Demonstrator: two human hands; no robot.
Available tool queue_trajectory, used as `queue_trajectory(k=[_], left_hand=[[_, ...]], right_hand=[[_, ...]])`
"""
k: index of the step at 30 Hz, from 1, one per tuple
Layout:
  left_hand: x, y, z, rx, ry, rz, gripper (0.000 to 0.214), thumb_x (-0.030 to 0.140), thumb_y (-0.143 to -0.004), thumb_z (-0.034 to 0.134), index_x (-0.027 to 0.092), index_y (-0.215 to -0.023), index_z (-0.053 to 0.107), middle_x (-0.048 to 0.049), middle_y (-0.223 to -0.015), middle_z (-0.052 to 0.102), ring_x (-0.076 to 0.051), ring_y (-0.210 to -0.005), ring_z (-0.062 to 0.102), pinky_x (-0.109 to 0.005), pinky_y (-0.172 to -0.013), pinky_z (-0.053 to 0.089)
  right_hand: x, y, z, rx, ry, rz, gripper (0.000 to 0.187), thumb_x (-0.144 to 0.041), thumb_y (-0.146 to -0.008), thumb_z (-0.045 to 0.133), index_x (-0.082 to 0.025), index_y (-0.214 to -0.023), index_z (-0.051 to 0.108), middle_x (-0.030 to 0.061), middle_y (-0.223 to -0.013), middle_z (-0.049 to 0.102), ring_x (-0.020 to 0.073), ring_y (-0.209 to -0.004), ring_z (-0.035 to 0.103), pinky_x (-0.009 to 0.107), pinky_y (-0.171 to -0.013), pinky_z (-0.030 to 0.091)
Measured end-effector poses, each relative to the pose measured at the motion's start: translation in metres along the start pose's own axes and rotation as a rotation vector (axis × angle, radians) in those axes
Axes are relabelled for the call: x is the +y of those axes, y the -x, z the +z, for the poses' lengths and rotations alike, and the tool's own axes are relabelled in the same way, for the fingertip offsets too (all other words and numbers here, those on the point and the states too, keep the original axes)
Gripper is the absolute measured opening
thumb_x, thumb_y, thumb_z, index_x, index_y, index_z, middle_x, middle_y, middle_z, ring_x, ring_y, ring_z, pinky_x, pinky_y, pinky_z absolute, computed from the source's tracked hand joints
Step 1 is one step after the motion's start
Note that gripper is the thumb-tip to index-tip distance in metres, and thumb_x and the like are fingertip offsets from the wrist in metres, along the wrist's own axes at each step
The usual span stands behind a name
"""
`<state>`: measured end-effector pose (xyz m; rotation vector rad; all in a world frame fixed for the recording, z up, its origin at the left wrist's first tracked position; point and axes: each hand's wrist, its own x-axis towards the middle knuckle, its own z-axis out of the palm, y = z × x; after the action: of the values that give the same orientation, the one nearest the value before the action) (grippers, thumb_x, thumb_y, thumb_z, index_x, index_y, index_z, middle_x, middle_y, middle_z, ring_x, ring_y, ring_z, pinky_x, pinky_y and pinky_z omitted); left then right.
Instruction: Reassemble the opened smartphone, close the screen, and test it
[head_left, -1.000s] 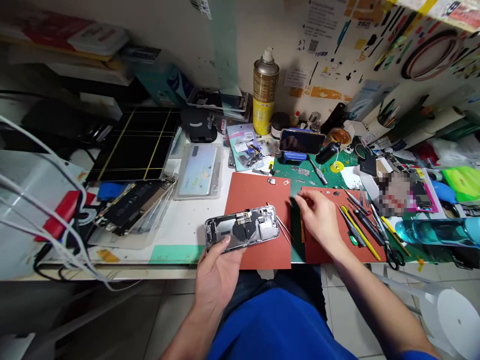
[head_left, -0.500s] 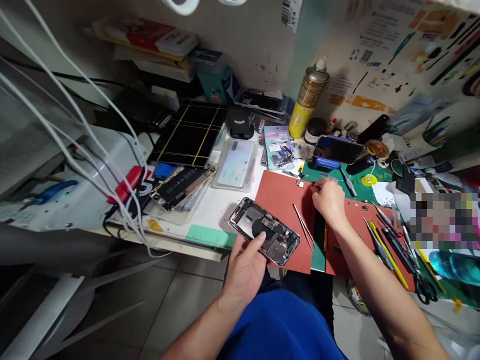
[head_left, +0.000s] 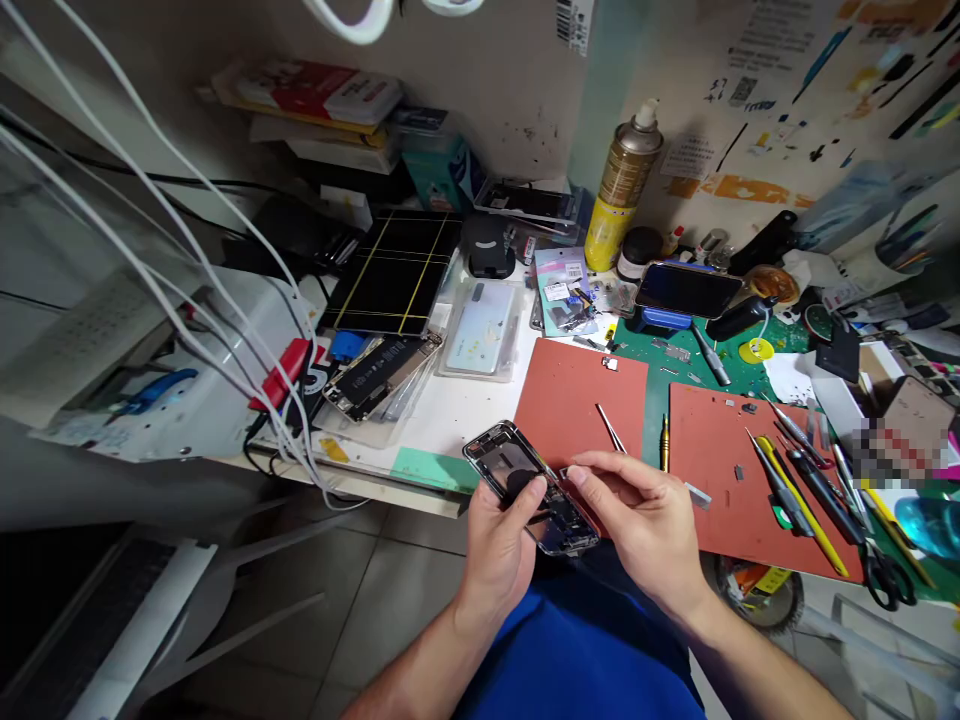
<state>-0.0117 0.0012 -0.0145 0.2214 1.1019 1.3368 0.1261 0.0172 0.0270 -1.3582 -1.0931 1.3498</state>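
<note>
White workbench: crowded, set against a stained pale wall.
Opened black smartphone body with a shiny rim: tilted above the bench's front edge near our lap, inner parts exposed.
Bare left hand: wrapped around the phone from below, thumb over its open face.
Bare right hand: half a second ago over the green strip farther back, now at the phone's edge, thumb and index finger narrowed almost together; we cannot tell whether they pinch a tiny part.
Meaning of the change: both hands meet at the phone, so we judge the work is centred there.
Rectangular brick-red left mat: bears slim silver metal tweezers, touched by neither hand.
Rectangular brick-red right mat: lies past the green strip, bearing pen-shaped tools, one a yellow stick.
Yellow-and-gold spray can: upright behind the mats.
</note>
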Motion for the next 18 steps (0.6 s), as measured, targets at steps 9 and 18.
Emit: queue_trajectory(k=[9,18], left_hand=[[-0.0084,0.0034,-0.008,0.012,-0.07,0.064,0.039,0.036,-0.069,0.098,0.018,-0.091,0.071,-0.0015,-0.085,0.074,-0.014,-0.078,0.069,-0.026,-0.075,0.06],[-0.0088,0.0016,-0.0002,0.004,-0.113,0.161,0.035,0.033,-0.071,0.097,0.018,-0.091,0.072,0.0,-0.084,0.073,-0.013,-0.077,0.068,-0.026,-0.078,0.06]], right_hand=[[-0.003,0.0058,-0.0034,-0.004,0.167,-0.189,0.011,-0.024,-0.096,0.077,-0.029,-0.099,0.086,-0.0016,-0.082,0.08,0.0105,-0.064,0.069,0.019,-0.057,0.056],[0.003,0.0098,-0.0029,0.014,0.289,-0.334,0.016,-0.017,-0.1,0.071,-0.024,-0.107,0.083,0.003,-0.093,0.083,0.0155,-0.079,0.077,0.025,-0.072,0.062]])
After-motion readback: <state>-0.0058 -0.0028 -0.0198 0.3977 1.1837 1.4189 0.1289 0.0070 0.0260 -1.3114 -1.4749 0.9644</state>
